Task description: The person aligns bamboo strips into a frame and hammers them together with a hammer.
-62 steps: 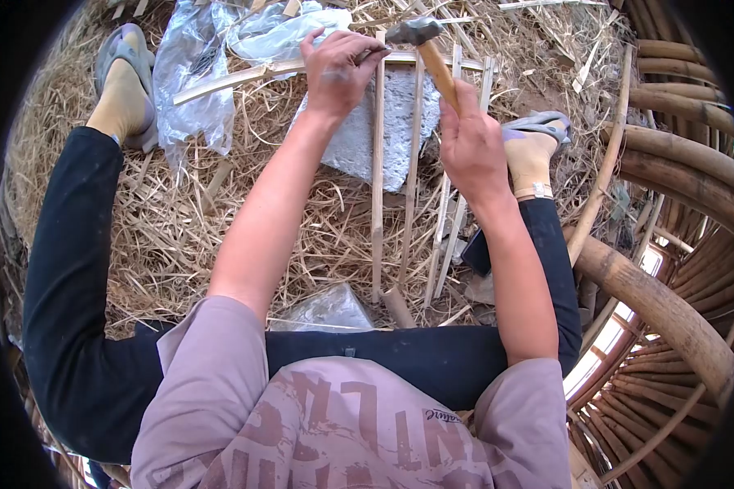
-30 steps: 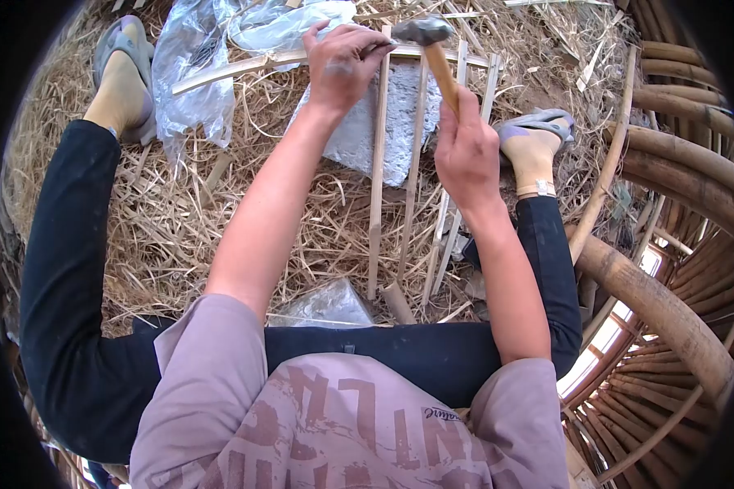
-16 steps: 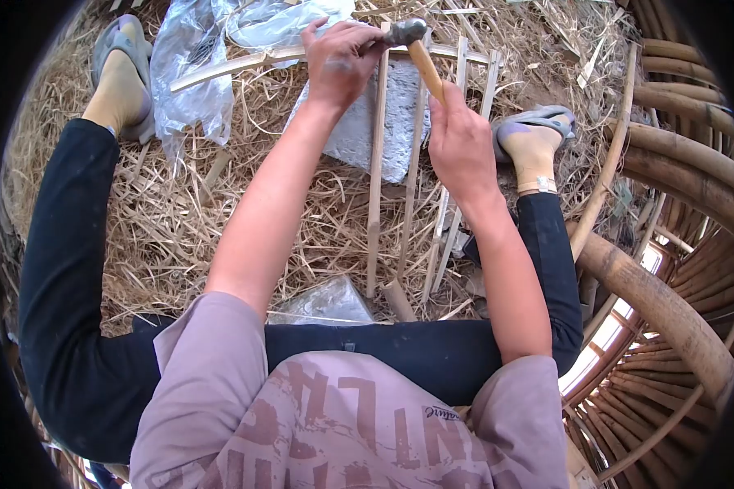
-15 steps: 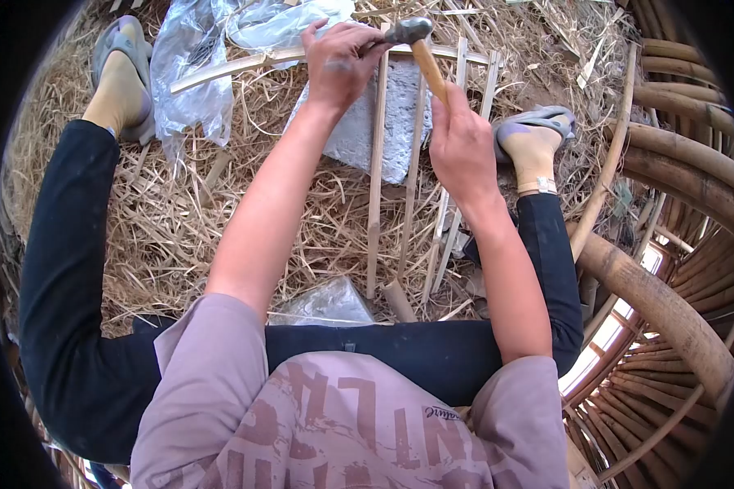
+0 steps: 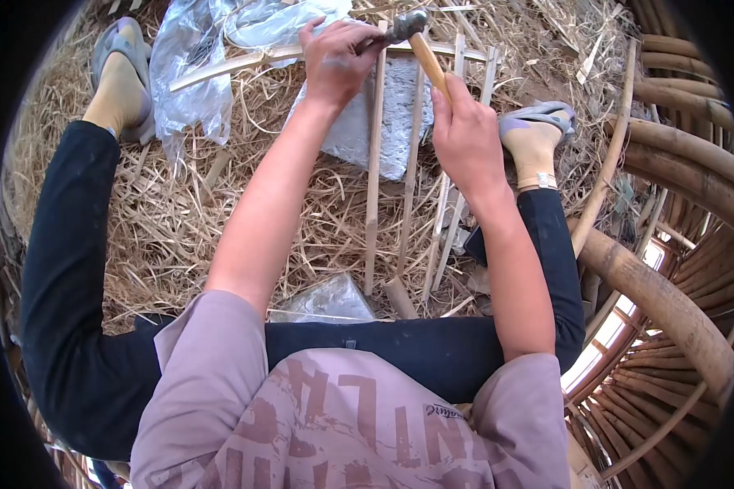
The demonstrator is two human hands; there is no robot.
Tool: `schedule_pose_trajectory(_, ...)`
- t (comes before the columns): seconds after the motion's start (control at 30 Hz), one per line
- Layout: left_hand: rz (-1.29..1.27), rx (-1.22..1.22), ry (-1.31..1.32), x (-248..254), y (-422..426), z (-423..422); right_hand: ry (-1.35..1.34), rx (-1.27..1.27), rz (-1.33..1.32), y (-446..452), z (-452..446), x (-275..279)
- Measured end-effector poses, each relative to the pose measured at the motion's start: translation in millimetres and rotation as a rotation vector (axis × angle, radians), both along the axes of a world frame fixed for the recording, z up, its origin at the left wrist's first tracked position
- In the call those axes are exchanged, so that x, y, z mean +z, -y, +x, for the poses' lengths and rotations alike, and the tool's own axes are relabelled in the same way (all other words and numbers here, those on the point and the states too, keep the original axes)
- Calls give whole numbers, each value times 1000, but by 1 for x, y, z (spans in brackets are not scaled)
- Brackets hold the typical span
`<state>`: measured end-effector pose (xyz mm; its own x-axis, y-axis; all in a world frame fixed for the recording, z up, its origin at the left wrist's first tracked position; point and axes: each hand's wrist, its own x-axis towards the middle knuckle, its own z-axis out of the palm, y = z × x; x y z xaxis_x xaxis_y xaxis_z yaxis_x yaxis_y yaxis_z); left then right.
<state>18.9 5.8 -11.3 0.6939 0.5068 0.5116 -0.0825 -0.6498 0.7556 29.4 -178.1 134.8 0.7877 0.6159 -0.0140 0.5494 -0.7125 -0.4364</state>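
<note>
My right hand [image 5: 469, 138] is closed round the wooden handle of a hammer [image 5: 429, 61], whose metal head is beside the fingertips of my left hand [image 5: 338, 63]. The left fingers are pinched at the upper end of an upright bamboo strip [image 5: 375, 179]; whatever is between them is too small to make out. A curved bamboo strip [image 5: 228, 68] runs crosswise behind that hand. More upright strips [image 5: 412, 175] extend down from it on the right. Beneath the strips lies a grey stone slab [image 5: 391, 122].
Clear plastic bags [image 5: 192, 90] lie at the upper left. Straw and shavings [image 5: 179, 236] cover the ground between my legs. A wrapped block [image 5: 330, 301] sits near my lap. Thick curved bamboo poles [image 5: 661, 293] stand along the right side.
The hammer head has moved left from its earlier raised spot and is now close to my left fingertips. My left hand keeps its pinch at the strip's end.
</note>
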Motion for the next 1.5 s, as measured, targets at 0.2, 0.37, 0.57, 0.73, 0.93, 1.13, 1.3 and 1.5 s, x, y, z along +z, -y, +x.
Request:
schedule_pose_trajectory(0.2, 67, 1, -79, 7, 1, -5, 19, -141, 127, 7, 9, 22)
schedule_pose_trajectory(0.37, 155, 6, -139, 13, 4, -9, -10, -171, 153, 24, 18, 20)
schedule_pose_trajectory(0.57, 220, 76, -204, 11, 4, -19, -32, -163, 138, 29, 15, 16)
schedule_pose_trajectory(0.73, 274, 21, -322, 17, 8, -25, -67, -174, 119, 24, 14, 17)
schedule_pose_trajectory(0.93, 348, 15, -389, 17, 9, -25, -27, -142, 156, 25, 14, 6)
schedule_pose_trajectory(1.13, 355, 33, -403, 18, 10, -24, -245, -311, 105, 21, -13, -4)
schedule_pose_trajectory(1.3, 357, 50, -425, 18, 12, -23, -232, -526, 171, 8, -81, -22)
schedule_pose_trajectory(1.5, 349, 49, -392, 15, 8, -27, -164, -578, 134, 9, -122, -43)
